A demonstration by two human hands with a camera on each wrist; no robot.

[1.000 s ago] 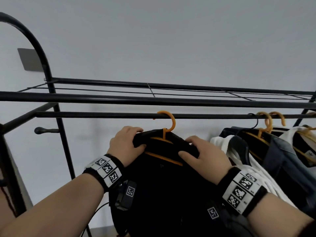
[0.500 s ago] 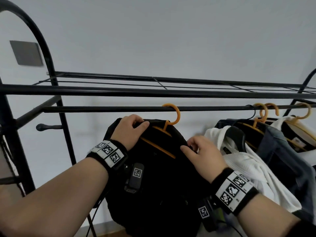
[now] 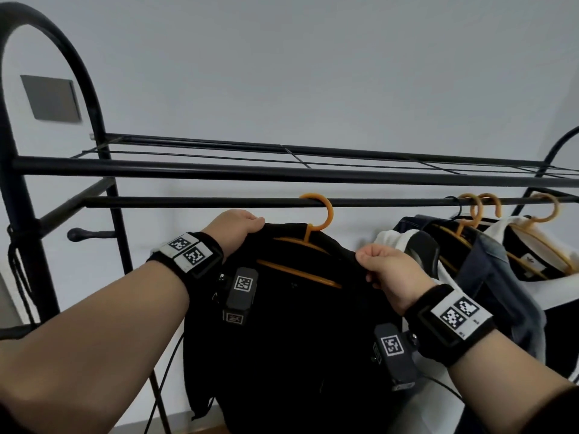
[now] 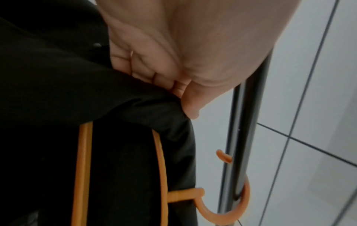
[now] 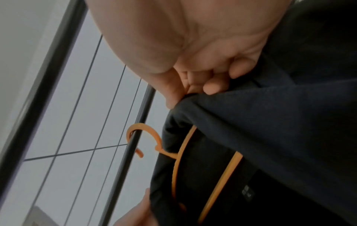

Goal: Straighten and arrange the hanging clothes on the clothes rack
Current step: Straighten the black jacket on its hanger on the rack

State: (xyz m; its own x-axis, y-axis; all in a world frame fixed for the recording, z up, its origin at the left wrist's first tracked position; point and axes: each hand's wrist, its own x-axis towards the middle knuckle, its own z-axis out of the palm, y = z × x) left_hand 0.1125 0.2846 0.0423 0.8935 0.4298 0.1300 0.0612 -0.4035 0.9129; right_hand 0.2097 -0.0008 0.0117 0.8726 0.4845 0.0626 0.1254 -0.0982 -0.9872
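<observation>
Both arms reach up. The left hand [image 3: 233, 228] and right hand [image 3: 387, 270] each pinch a shoulder of the black shirt [image 3: 297, 333], which hangs on an orange hanger [image 3: 316, 220] on the rack bar [image 3: 194, 202].

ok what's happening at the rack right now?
A person is straightening a black garment that hangs on an orange hanger hooked over the rack's rail. The left hand grips the fabric at one shoulder and the right hand pinches it at the other. Off to the right, a bunch of other clothes hangs on more hangers, crowded together.
</observation>
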